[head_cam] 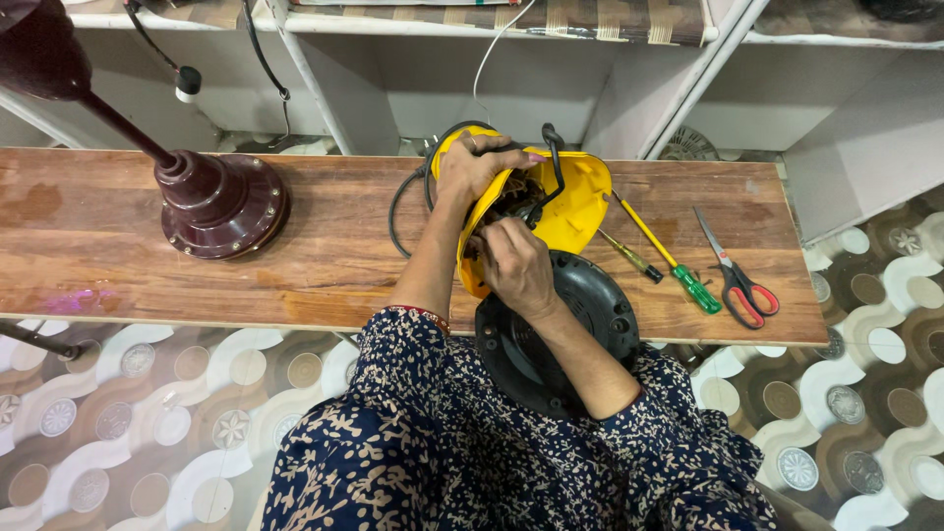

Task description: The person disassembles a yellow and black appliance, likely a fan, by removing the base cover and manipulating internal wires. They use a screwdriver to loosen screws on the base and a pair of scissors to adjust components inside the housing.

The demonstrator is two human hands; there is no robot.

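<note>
A yellow appliance housing (575,202) lies open on the wooden bench (324,246), its inside with wires facing me. My left hand (477,165) grips the housing's far rim. My right hand (513,265) reaches into the open housing, fingers closed among the wires; I cannot tell what it pinches. A black round base plate (590,305) rests under my right wrist at the bench's near edge. A black cord (398,202) loops out from the housing's left side.
A maroon fan stand base (221,202) with its pole stands at the left. Right of the housing lie two screwdrivers, one yellow-shafted with a green handle (678,264) and a smaller one (634,258), and red-handled scissors (737,280). White shelves rise behind the bench.
</note>
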